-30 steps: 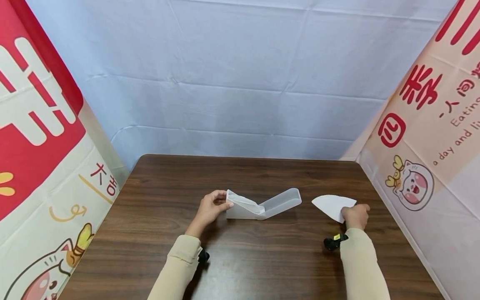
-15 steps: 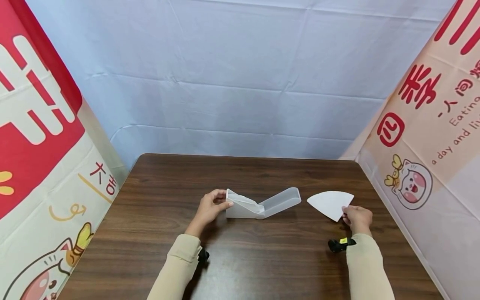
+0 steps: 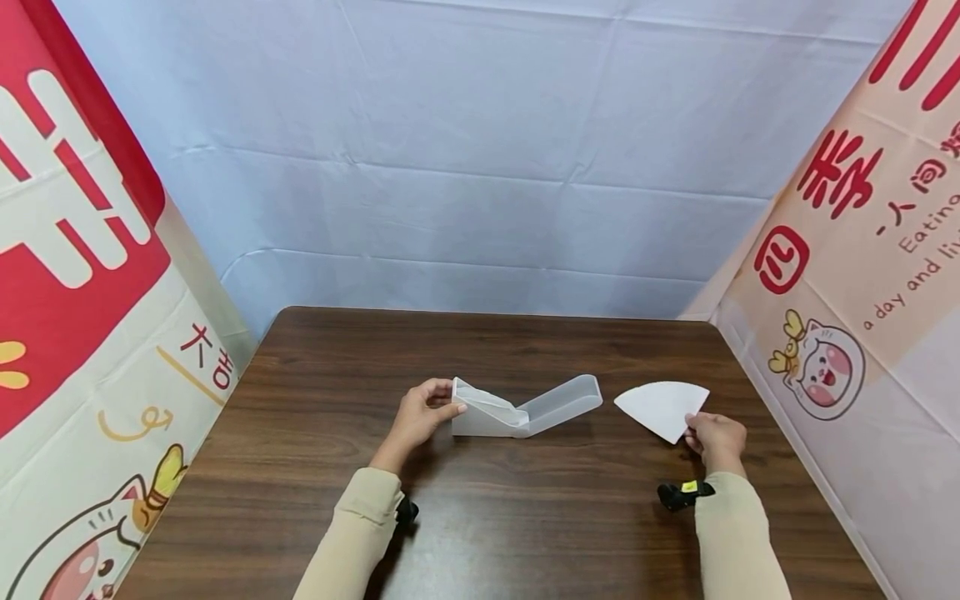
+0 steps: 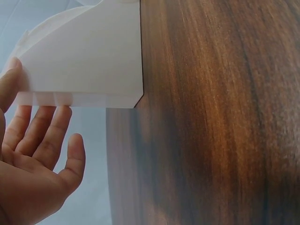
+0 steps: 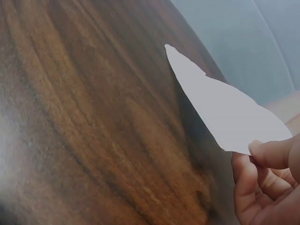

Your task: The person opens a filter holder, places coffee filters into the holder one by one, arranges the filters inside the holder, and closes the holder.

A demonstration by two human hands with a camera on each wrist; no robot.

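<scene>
A translucent white plastic filter box point(image 3: 491, 427) stands on the table with its hinged lid point(image 3: 562, 406) swung out to the right. White paper filters point(image 3: 491, 406) show inside the box. My left hand point(image 3: 420, 417) grips the box's left end, thumb on the near side and fingers at the end wall. In the left wrist view the thumb presses the side of the box point(image 4: 89, 61). To the right, my right hand point(image 3: 717, 435) pinches a fan-shaped white coffee filter paper point(image 3: 660, 407) by its lower right corner. The right wrist view shows this filter paper point(image 5: 225, 108) between thumb and fingers, above the table.
The dark wooden table point(image 3: 495, 517) has its back edge near a pale blue cloth point(image 3: 480, 167). Printed cloths hang at the left point(image 3: 97, 333) and right point(image 3: 862, 275). A black wrist camera point(image 3: 678, 495) sits at the right cuff.
My right hand has shifted slightly right with the filter paper, which now lies flatter to view and shows its full fan shape. The left hand and box have stayed put.
</scene>
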